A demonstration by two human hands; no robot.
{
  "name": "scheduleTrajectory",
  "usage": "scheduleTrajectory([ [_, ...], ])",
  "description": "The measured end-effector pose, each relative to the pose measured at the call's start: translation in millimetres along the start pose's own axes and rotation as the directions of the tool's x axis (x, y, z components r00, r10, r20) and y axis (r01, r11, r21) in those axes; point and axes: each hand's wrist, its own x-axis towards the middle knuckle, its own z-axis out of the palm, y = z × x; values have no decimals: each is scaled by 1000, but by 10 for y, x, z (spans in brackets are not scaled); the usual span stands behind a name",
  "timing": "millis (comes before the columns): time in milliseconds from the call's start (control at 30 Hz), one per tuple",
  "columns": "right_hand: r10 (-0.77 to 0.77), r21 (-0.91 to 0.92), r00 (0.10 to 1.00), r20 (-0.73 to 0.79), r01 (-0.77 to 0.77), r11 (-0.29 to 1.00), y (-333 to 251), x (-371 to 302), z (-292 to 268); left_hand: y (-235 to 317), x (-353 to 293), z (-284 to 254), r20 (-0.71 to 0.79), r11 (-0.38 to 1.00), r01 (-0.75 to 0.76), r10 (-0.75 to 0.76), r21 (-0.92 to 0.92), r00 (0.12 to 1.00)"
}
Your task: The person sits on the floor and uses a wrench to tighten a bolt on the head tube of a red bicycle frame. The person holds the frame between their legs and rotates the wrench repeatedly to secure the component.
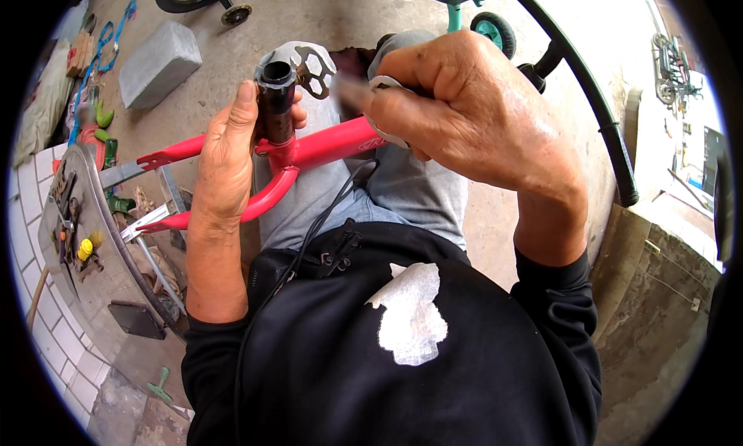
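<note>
A red bicycle frame (329, 144) lies across my lap. From it rises a short black tube (276, 105), its round open end facing up with a greyish, uneven rim. My left hand (228, 140) is wrapped round this tube, thumb on the near side and fingertips showing beyond it. Above the frame's thick red tube, my right hand (464, 109) is closed, with a pale, shiny curved edge showing under the fingers. What that hand holds is mostly hidden, and a fingertip is blurred. A dark pattern with rounded gaps (313, 70) shows beside the black tube; I cannot tell what it is.
At left a round-edged table (101, 279) carries tools and a yellow item (84, 249). A grey block (160, 64) sits on the floor beyond. A black handlebar (588, 90) arches at right, near a small teal wheel (493, 34). A thin black cable (325, 210) crosses my lap.
</note>
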Motion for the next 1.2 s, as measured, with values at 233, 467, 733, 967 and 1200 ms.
scheduleTrajectory([
  [233,-398,-260,894,206,442,858,-159,382,-224,11,-5,-3,6,1000,-1,1,11,1000],
  [467,204,-44,930,305,-200,979,-410,417,-610,18,-13,9,-10,1000,-12,12,7,1000],
  [733,275,42,906,322,-304,952,-379,315,-612,12,0,4,-6,1000,2,-2,-8,1000],
  [967,304,101,891,337,-355,930,-321,294,-562,13,-7,3,-1,1000,-3,3,3,1000],
  [1200,311,72,891,331,-353,933,-374,303,-587,13,-10,-1,7,1000,-5,5,15,1000],
])
